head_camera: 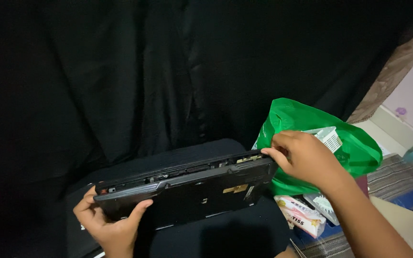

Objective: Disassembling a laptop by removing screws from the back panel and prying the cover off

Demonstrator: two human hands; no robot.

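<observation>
A black laptop base (192, 191), its underside toward me and its inner parts showing along the top edge, stands tilted on edge over a dark cloth-covered surface (206, 239). My left hand (108, 224) grips its lower left corner, thumb across the front. My right hand (302, 155) pinches its upper right corner with fingertips on the top edge.
A green plastic bag (354, 143) holding a white slotted part (328, 137) sits right behind my right hand. Small printed packets (302, 215) lie below it on a striped mat (393, 179). Black cloth (144, 71) hangs as a backdrop. A brown curtain (397, 67) hangs at the far right.
</observation>
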